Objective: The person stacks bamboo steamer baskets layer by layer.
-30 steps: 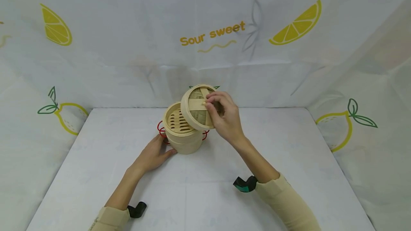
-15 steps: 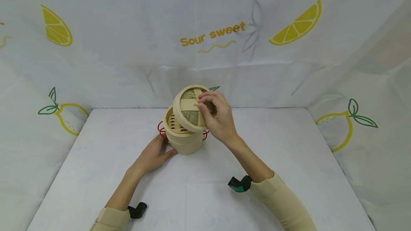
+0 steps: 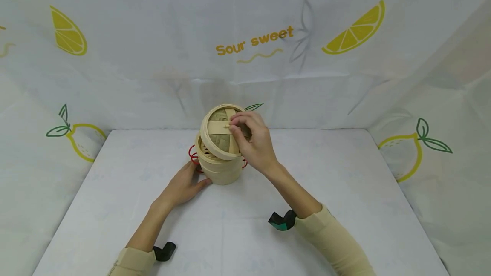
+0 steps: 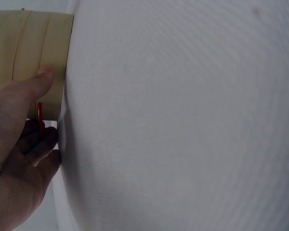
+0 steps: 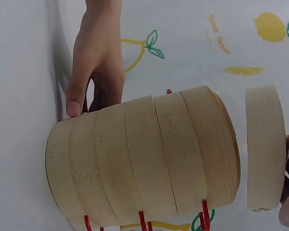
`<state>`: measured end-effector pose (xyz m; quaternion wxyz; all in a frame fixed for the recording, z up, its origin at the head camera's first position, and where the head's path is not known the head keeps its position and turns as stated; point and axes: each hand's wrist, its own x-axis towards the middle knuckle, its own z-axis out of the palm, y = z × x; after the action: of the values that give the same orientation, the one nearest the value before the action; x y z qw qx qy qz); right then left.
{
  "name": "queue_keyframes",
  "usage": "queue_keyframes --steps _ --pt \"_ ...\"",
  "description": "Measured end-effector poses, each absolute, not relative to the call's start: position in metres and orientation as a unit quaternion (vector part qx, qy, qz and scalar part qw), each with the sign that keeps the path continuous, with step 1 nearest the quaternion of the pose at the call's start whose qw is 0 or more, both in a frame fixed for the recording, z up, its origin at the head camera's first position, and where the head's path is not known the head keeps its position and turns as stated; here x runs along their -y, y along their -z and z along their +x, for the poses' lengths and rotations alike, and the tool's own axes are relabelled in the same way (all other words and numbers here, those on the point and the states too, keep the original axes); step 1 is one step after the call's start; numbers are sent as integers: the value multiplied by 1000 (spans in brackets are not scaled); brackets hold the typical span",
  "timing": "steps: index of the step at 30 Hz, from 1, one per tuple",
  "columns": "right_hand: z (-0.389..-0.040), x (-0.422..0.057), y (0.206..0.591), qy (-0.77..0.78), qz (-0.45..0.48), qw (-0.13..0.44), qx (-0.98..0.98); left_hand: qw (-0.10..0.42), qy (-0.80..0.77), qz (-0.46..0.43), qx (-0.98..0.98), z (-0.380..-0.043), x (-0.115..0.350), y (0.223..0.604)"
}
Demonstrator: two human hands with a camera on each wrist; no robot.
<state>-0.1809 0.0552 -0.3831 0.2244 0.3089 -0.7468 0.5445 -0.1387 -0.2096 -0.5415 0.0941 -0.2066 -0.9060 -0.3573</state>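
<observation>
A stacked bamboo steamer (image 3: 221, 173) stands upright on the table, with red loop handles (image 5: 203, 219) on its sides. Low on its left side, my left hand (image 3: 186, 185) holds it, the thumb against the bottom tier and the other fingers around by a red handle, as the left wrist view shows. My right hand (image 3: 254, 142) pinches the small loop at the centre of the woven bamboo lid (image 3: 219, 140). Slightly tilted, the lid overlaps most of the slatted top tier in the head view. A gap separates lid and steamer in the right wrist view.
The table (image 3: 134, 156) has a white cover. Behind it and on both sides hangs a white cloth (image 3: 161, 93) printed with lemons. A black wrist device (image 3: 283, 220) sits by the right sleeve, another black device (image 3: 165, 251) by the left.
My right hand has carried the lid leftward over the steamer, covering more of the slatted top tier. The left hand and the steamer have stayed put.
</observation>
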Motion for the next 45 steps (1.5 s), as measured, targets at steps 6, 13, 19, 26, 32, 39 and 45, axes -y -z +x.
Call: queue_keyframes --steps 6,13,19,26,32,39,45 --pt "-180 -53 385 -539 313 221 750 92 361 -204 905 -138 208 536" --pt "-182 -48 386 -531 315 213 757 95 354 -202 908 -142 213 550" --pt "-182 -45 387 -528 315 215 759 69 350 -187 915 -140 208 541" --pt "-182 -41 387 -521 318 220 760 75 354 -195 912 -137 207 535" --pt "-183 -38 386 -513 318 218 767 98 359 -210 904 -141 212 548" --pt "-184 -35 386 -505 314 211 776 91 359 -204 906 -139 210 544" --pt "-183 -33 388 -503 312 203 780 85 357 -196 909 -137 209 540"
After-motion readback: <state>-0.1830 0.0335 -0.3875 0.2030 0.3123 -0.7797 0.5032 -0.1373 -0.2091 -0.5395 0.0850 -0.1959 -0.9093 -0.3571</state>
